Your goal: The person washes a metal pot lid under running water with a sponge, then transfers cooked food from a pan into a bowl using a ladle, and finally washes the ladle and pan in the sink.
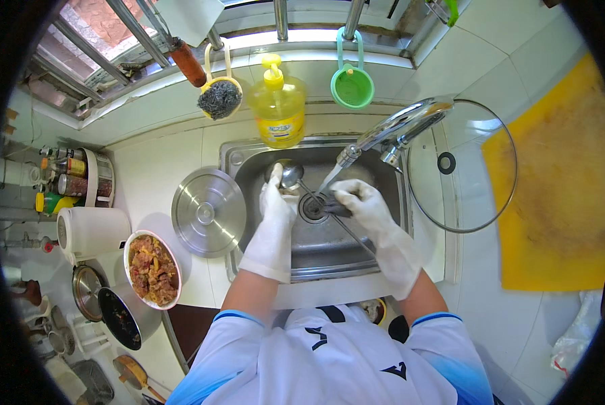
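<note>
Both of my hands wear white rubber gloves over a stainless steel sink (328,254). My left hand (278,200) grips a metal ladle (293,171) near its bowl, towards the sink's back left. The ladle's long handle slants down to the right, past the drain (312,207). My right hand (360,202) pinches a dark grey scrubbing pad (337,205) against that handle. Water (331,176) runs from the chrome faucet (404,124) between my hands.
A metal lid (209,212) lies left of the sink, near a bowl of meat (153,270). Behind the sink stands a yellow detergent bottle (278,111). On the right are a glass lid (477,202) and a yellow cutting board (555,192).
</note>
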